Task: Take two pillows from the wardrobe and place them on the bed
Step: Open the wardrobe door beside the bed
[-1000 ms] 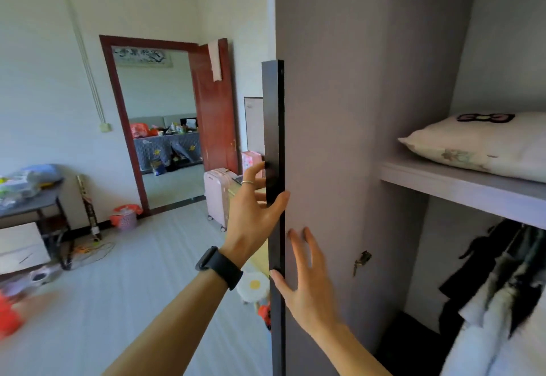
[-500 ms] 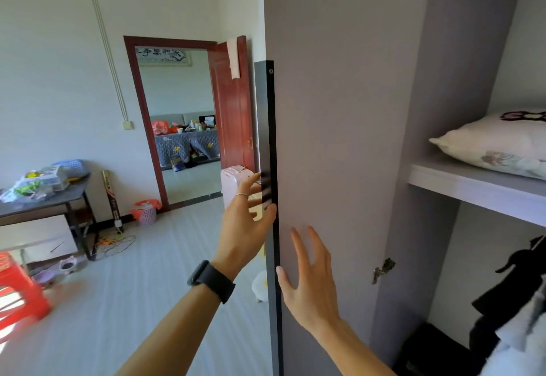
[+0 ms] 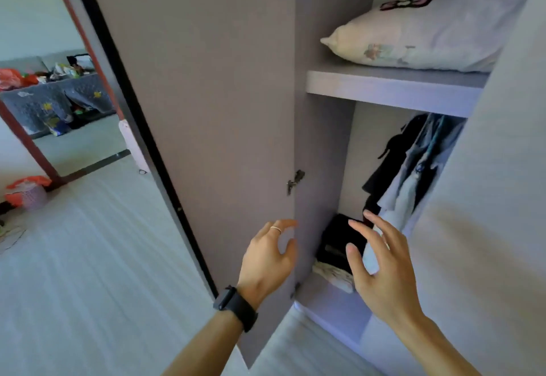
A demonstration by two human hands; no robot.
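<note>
Both hands have come off the door's edge and dropped low, and the view has swung in toward the wardrobe's inside. Far left, the doorway [image 3: 59,94] shows another room, no part of this job. Next comes the door [image 3: 224,103], swung wide with its hinge showing, so the opening stands free for reaching in. Left hand [image 3: 270,257] hovers just in front of the door's lower inner face, fingers spread and slack, holding nothing; a ring on one finger, a dark watch [image 3: 236,307] at the wrist. Right hand [image 3: 381,269] hangs beside it, also spread and empty, in front of the lower compartment where a black folded item [image 3: 342,239] sits on a pale one, with clothes [image 3: 413,168] hanging above them.

Up on the shelf [image 3: 393,88] lies the pillow [image 3: 419,38], flat, its corner poking toward the door, well above both hands. Only one pillow is clearly visible; a second may lie behind or beneath it, but that cannot be told. No bed is in view.

My read: the opening step is done and the reach for the pillow comes next. Both hands would need to rise to shelf height, and a two-handed grip suits something that soft and bulky.
</note>
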